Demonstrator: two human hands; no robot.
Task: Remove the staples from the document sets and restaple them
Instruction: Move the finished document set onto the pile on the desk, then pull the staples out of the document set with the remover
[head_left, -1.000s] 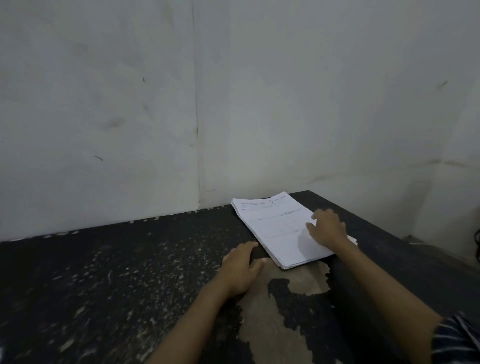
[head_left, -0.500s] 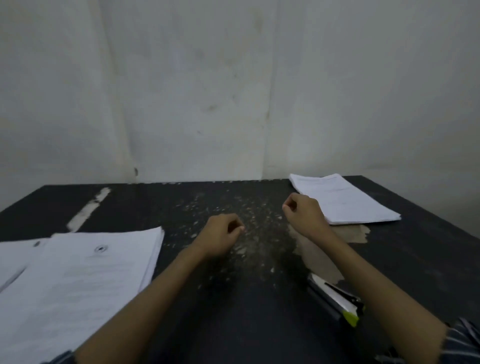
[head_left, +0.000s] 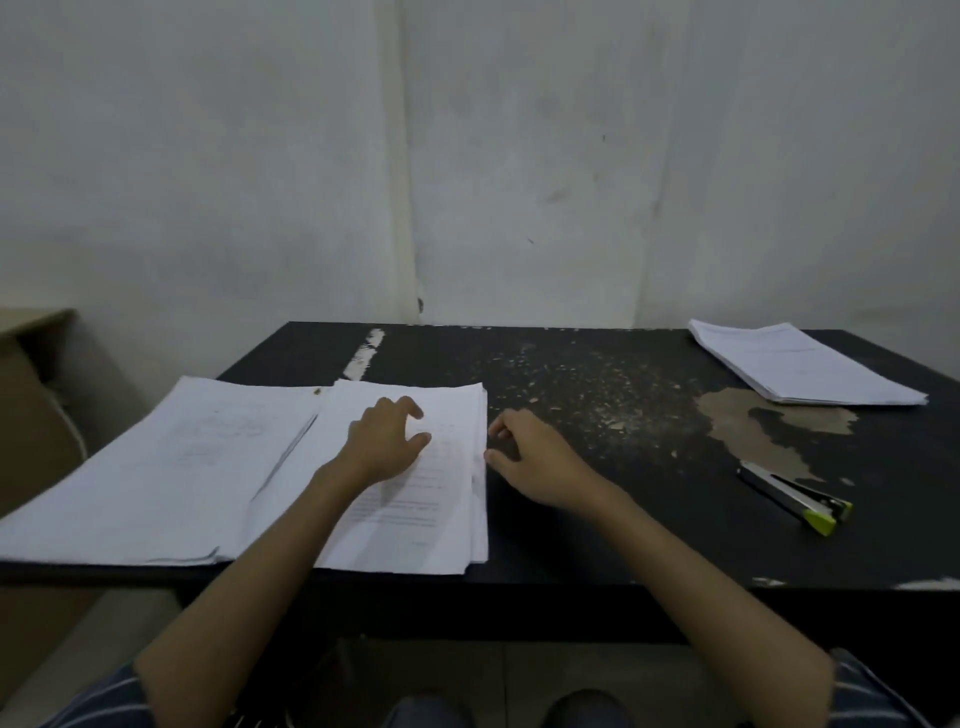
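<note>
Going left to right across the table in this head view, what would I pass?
Wide paper pile → left hand resting on the middle stack → right hand at that stack's edge → stapler → far paper stack.

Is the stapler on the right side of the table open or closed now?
Closed, as far as visible: the stapler lies flat on the table, arms together, untouched by either hand.

Paper print (head_left: 415, 499) — illegible (too blurred)
</note>
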